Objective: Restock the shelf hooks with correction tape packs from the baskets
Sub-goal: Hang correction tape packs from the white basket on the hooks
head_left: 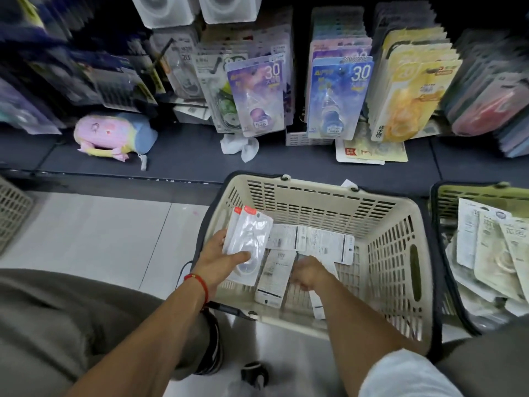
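My right hand (307,272) is smeared by motion, fingers turned under out of sight, so I cannot tell what they grip, perhaps a white pack. The green slatted plastic basket (458,196) runs off the right edge. The grey mesh crate (13,209) is cut at the left. Upper-left hanging packs (43,47) blur beyond reading.
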{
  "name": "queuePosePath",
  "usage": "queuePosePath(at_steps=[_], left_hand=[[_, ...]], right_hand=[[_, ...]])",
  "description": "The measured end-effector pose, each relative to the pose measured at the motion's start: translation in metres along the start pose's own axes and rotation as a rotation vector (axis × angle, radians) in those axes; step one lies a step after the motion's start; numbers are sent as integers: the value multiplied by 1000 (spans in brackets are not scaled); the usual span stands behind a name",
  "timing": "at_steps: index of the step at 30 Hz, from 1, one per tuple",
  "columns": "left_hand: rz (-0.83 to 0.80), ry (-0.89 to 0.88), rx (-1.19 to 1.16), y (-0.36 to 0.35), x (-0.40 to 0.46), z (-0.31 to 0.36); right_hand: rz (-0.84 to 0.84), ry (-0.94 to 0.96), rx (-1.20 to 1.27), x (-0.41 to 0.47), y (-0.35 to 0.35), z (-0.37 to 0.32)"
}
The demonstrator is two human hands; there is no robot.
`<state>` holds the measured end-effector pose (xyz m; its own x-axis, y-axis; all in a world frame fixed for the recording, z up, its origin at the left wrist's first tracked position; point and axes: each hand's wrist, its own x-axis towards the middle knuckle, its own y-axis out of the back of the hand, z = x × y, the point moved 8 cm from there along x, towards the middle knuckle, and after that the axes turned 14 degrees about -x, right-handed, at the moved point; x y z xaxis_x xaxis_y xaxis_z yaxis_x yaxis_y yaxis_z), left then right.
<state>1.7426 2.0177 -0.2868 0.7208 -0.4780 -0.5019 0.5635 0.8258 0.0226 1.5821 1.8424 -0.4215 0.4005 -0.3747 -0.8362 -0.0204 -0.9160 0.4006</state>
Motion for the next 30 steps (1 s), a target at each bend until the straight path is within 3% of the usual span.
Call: queuePosePath(at_steps=[4, 7, 10, 13, 16, 19, 21, 27, 30], left_hand=[[-3, -11, 25, -4, 0, 1], [-4, -33, 34, -7, -4, 2], [11, -68, 36, -9, -14, 7], [46, -73, -29, -1, -25, 8], [55, -57, -141, 12, -32, 7], [70, -52, -178, 20, -36, 9], [107, -59, -188, 25, -36, 11], [225, -105, -298, 37, -32, 31], [205, -154, -359, 30, -32, 42]], right_hand=[[28, 67, -9, -12, 10, 2], [-18, 162, -182, -20, 5, 8], [-39, 346, -629, -23, -9, -6], [145, 538, -1201, -22, -14, -42], [158, 699, -1479, -10, -35, -65], [165, 752, -1587, 10, -48, -61], [160, 770, -1491, 14, -45, -62], [198, 539, -448, -14, 29, -75], [84, 470, 155, -42, 65, -65]])
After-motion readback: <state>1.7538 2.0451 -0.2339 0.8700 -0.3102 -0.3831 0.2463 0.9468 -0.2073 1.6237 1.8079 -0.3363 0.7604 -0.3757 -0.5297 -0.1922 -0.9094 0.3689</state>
